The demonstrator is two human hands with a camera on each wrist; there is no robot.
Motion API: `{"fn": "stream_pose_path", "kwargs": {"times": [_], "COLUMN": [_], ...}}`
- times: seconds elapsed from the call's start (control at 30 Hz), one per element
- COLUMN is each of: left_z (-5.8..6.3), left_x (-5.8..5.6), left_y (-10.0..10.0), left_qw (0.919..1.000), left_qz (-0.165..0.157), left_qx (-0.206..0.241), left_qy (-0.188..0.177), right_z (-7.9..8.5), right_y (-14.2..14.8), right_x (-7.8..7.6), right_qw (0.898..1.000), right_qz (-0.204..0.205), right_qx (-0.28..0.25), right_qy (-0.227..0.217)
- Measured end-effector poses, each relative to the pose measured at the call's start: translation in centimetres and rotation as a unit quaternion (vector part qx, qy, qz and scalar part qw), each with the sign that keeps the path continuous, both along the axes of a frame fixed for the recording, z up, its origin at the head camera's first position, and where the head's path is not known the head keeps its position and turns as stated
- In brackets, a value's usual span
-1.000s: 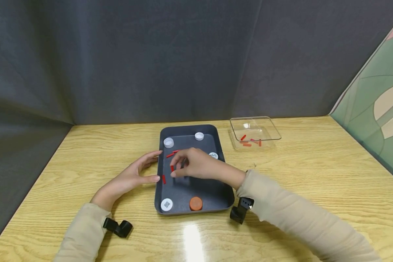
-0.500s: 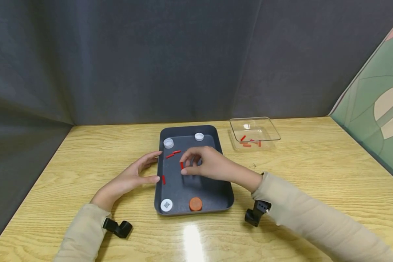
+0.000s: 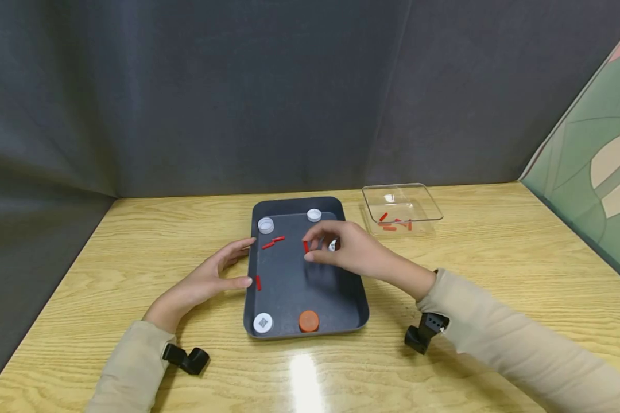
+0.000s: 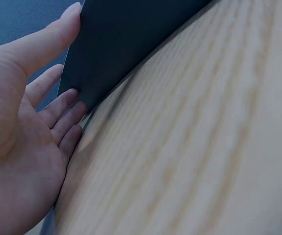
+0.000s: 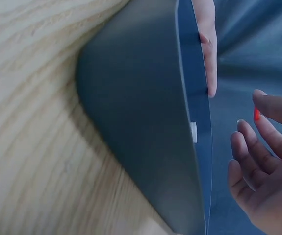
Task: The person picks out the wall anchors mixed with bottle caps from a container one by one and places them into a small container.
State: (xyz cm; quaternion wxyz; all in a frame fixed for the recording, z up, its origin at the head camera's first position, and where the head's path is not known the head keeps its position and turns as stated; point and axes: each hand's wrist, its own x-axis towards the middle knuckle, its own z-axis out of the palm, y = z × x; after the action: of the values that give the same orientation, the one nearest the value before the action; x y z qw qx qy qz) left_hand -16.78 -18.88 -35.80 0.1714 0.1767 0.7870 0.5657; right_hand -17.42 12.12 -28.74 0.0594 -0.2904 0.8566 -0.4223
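Between thumb and index finger, my right hand (image 3: pixel 361 249) pinches a small red stick (image 3: pixel 306 246), held above the dark grey tray (image 3: pixel 289 289). The right wrist view shows the same red stick (image 5: pixel 256 113) at the fingertips. My left hand (image 3: pixel 201 284) is at the tray's left side, thumb and fingers spread and touching its edge. In the left wrist view the fingers of that hand (image 4: pixel 28 132) lie against the tray's outer wall (image 4: pixel 116 44). Two red sticks (image 3: pixel 268 245) lie in the tray's upper left, and another red stick (image 3: pixel 258 283) near the left thumb.
White caps stand in the tray: one at far left (image 3: pixel 266 225), one at far right (image 3: pixel 314 215), one at near left (image 3: pixel 263 323). Another white cap (image 3: pixel 333 245) is partly hidden behind my right hand. An orange cap (image 3: pixel 309 321) sits near the front. A clear box (image 3: pixel 418 207) behind right holds several red sticks.
My right hand has moved right and slightly away across the tray, carrying the pinched red stick. The left hand has stayed in place.
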Motion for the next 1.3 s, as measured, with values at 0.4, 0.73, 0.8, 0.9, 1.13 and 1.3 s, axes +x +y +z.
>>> {"fn": "stream_pose_path", "kwargs": {"times": [0.4, 0.73, 0.8, 0.9, 1.13, 1.3], "left_z": [0.1, 0.2, 0.2, 0.2, 0.1, 0.1], "left_x": [0.1, 0.1, 0.2, 0.2, 0.3, 0.2], "left_y": [-0.1, -0.1, -0.1, -0.1, 0.0, 0.0], "left_qw": [1.0000, 1.0000, 1.0000, 1.0000, 1.0000, 1.0000], "left_qz": [0.003, 0.000, 0.001, 0.003, 0.000, 0.002], "left_qx": [-0.006, -0.003, -0.004, -0.002, 0.005, 0.000], "left_qy": [0.000, -0.002, -0.002, -0.001, -0.001, 0.000], "right_z": [0.3, -0.2, -0.2, -0.2, -0.3, -0.3], "right_y": [2.2, 3.8, 4.1, 4.7, 6.2, 7.3], "right_x": [-0.1, -0.7, -0.8, -0.9, -1.5, -1.9], "right_qw": [0.999, 0.997, 0.996, 0.995, 0.993, 0.991], "right_qz": [-0.040, -0.075, -0.084, -0.096, -0.114, -0.122], "right_qx": [0.002, 0.009, 0.007, 0.001, -0.010, -0.015], "right_qy": [-0.008, 0.010, 0.012, 0.015, 0.030, 0.047]}}
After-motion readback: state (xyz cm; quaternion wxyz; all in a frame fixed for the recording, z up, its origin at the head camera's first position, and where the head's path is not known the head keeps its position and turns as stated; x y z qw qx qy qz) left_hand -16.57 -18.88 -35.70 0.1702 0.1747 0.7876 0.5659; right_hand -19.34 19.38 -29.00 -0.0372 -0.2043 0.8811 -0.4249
